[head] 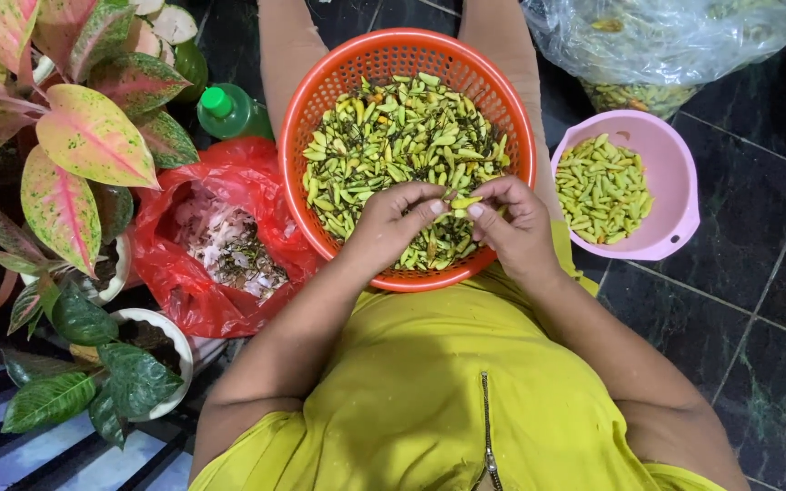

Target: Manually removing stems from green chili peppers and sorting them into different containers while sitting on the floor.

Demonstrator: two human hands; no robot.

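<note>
Together, left hand (391,218) and right hand (513,221) fingers pinch one small chili (464,202) over the orange basket (320,100); a hard pull could likely snap it or scatter chilies onto the floor (757,300).

Potted plants (75,145), green-capped bottle (229,109), red scrap bag (193,273), clear sack (657,41).

Wearing a yellow-green top, arms bare.

Showing a sleeveless cut, ending at the shoulders and leaving both arms uncovered down to the left hand (391,227) and right hand (513,229). Running down the middle of the chest, a dark metal zipper with a small pull hanging at its lower end. Lying smooth, the fabric plain, without pattern or print. Carrying no rings, bracelets or watch on wrists or fingers.
</note>
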